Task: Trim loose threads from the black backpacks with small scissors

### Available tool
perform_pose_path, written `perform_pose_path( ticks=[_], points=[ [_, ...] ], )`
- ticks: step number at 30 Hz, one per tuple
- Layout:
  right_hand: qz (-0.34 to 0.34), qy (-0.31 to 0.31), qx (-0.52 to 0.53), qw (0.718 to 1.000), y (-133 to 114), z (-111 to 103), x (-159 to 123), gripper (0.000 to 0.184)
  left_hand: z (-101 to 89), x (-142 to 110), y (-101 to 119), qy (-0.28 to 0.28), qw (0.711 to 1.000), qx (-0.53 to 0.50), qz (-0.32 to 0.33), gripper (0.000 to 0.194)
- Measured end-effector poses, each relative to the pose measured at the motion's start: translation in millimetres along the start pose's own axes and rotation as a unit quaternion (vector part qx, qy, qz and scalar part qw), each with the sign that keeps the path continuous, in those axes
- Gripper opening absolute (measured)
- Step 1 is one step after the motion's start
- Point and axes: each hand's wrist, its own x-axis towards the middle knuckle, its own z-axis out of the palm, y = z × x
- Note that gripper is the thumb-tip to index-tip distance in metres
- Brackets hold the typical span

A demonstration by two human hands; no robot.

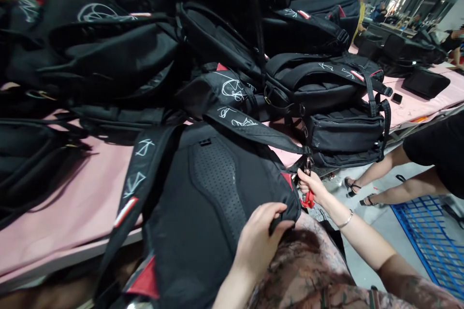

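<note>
A black backpack [177, 231] lies tilted over the table's front edge, with its padded back panel and dotted mesh strip facing up. Two shoulder straps carry white scribbled lines, and red patches show at the sides. My left hand [259, 234] pinches the bag's edge near its right lower corner, thumb and fingers curled round the fabric. To the right, my right hand [312, 186] is closed on the shoulder strap [253, 128] near its buckle end. A small red thing [308, 199] shows below those fingers; its kind is not clear.
More black backpacks [326, 77] are piled along the pink table [105, 169]. A dark flat object [396, 98] lies at the right. Another person's legs [384, 174] stand by the table, near a blue grid [431, 241] on the floor. Other people are farther back.
</note>
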Motion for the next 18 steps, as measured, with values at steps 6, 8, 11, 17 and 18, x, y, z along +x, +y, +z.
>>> perform_pose_path(
  ticks=[6,8,11,17,18],
  points=[
    [-0.03,0.125,-0.035,0.991,25.2,-22.8,-30.7,0.048,20.4,-3.3,-9.7,0.007,0.948,0.26,0.183,0.025],
    [-0.032,0.153,-0.051,0.986,37.9,-25.3,-40.9,0.053,23.7,-5.5,-14.0,0.024,0.919,0.311,0.24,0.021],
    [-0.034,0.168,-0.081,0.982,49.6,-25.9,-54.0,0.049,28.5,-8.5,-16.3,0.049,0.9,0.347,0.258,0.023],
    [-0.095,0.128,-0.151,0.976,27.7,-15.5,-75.5,0.02,31.1,-8.4,-11.5,0.067,0.914,0.33,0.226,0.02],
    [-0.113,0.101,-0.179,0.972,20.5,-11.1,-77.1,0.023,31.3,-7.6,-10.6,0.069,0.916,0.321,0.232,0.019]
  ],
)
